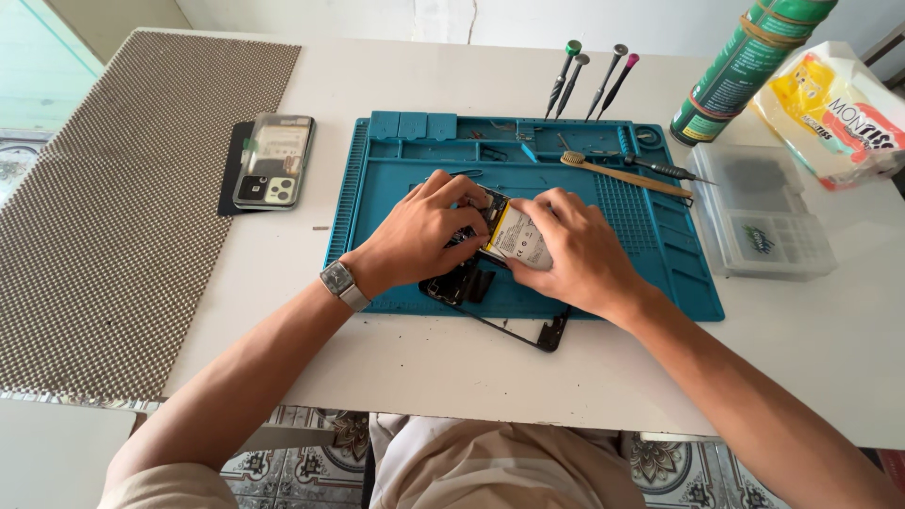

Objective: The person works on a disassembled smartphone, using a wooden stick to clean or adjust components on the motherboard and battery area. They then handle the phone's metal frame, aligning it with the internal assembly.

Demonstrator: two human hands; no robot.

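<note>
An opened black phone (490, 302) lies on a teal work mat (396, 179), its lower corner past the mat's front edge. A yellow and white battery (517, 236) sits in the phone body. My left hand (424, 231), with a wristwatch, rests on the phone's left side, fingers pressing at the battery's top edge. My right hand (580, 250) covers the battery's right side, thumb and fingers on it. Much of the phone is hidden under both hands.
A phone back cover in a clear case (273, 160) lies left of the mat. Several screwdrivers (589, 80) stand behind the mat; a brush (622, 174) lies on it. A green spray can (745, 66), a clear parts box (768, 212) and a snack bag (839, 113) stand right. A mesh mat (123, 198) covers the left.
</note>
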